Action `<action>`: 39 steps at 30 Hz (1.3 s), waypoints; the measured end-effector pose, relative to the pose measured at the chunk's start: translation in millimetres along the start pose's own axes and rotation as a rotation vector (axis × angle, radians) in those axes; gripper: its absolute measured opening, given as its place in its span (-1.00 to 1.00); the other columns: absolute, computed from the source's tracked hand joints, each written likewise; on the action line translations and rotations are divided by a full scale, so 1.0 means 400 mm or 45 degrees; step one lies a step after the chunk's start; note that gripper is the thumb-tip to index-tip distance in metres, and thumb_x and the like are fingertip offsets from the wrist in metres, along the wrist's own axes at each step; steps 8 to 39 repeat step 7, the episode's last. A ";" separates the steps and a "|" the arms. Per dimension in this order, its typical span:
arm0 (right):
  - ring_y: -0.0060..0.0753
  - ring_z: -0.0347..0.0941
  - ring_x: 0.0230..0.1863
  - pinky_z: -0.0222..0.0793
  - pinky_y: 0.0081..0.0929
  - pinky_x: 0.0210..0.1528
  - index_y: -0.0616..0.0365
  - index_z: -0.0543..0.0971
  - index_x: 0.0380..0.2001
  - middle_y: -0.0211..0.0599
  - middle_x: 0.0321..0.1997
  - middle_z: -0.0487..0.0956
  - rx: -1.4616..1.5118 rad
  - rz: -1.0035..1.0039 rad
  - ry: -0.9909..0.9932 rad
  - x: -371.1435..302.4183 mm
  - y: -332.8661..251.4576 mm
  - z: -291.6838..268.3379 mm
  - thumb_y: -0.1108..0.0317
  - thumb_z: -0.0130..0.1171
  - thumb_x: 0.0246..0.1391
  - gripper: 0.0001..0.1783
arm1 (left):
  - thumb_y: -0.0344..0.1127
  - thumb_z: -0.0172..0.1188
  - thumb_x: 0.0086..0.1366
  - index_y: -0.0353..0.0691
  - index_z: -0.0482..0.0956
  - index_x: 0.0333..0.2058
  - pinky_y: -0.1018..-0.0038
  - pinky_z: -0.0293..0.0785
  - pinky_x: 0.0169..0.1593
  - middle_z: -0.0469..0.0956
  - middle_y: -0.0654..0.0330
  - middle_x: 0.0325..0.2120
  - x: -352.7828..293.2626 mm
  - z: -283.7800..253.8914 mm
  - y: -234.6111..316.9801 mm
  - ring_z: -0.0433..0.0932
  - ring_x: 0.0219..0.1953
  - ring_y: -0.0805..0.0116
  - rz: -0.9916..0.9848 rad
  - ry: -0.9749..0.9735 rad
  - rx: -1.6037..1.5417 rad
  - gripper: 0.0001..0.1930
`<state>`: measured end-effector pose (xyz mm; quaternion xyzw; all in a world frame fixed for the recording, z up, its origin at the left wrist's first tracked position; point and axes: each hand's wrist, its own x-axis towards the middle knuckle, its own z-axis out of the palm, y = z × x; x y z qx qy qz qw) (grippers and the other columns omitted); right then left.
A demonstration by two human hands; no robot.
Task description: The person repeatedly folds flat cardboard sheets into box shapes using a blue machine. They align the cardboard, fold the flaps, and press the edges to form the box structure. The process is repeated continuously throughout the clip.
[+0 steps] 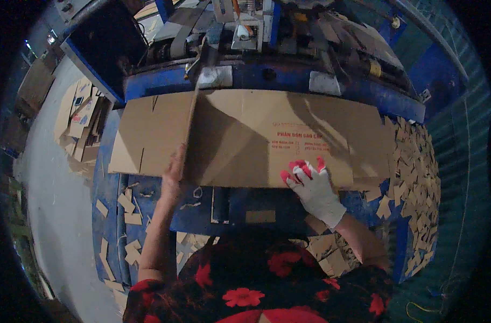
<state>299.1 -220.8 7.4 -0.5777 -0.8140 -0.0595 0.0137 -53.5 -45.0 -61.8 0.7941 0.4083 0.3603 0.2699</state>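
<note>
A large flat brown cardboard box blank (245,116) with red print lies across the blue machine's front. One panel (190,129) of the cardboard stands up on edge at its left part, casting a shadow to the right. My bare left hand (174,169) grips the near lower end of that raised panel; its thumb side is partly hidden. My right hand (313,188), in a white glove with red-pink fingertips, rests on the cardboard's near edge below the print. Its fingers are bent and somewhat apart, with nothing visible between them.
Beyond the cardboard stands a blue machine (269,75) with rollers and metal plates. Many cardboard scraps (415,199) heap up at the right, and others (128,207) lie at the left. A stack of printed cardboard (78,118) sits on the grey floor (54,215).
</note>
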 end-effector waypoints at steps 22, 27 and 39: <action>-0.01 0.28 0.17 0.14 0.22 0.17 0.01 0.43 0.06 -0.16 0.11 0.36 -0.057 0.005 0.161 0.059 0.118 0.096 0.29 0.05 -0.04 -0.49 | -0.51 0.29 0.00 -0.17 0.25 0.24 0.23 0.24 0.25 0.28 -0.02 0.21 0.169 0.055 0.093 0.28 0.25 0.05 0.398 -0.032 0.273 -0.23; -0.01 0.28 0.17 0.14 0.22 0.17 0.01 0.43 0.06 -0.16 0.11 0.36 -0.057 0.005 0.161 0.059 0.118 0.096 0.29 0.05 -0.04 -0.49 | -0.51 0.29 0.00 -0.17 0.25 0.24 0.23 0.24 0.25 0.28 -0.02 0.21 0.169 0.055 0.093 0.28 0.25 0.05 0.398 -0.032 0.273 -0.23; -0.01 0.28 0.17 0.14 0.22 0.17 0.01 0.43 0.06 -0.16 0.11 0.36 -0.057 0.005 0.161 0.059 0.118 0.096 0.29 0.05 -0.04 -0.49 | -0.51 0.29 0.00 -0.17 0.25 0.24 0.23 0.24 0.25 0.28 -0.02 0.21 0.169 0.055 0.093 0.28 0.25 0.05 0.398 -0.032 0.273 -0.23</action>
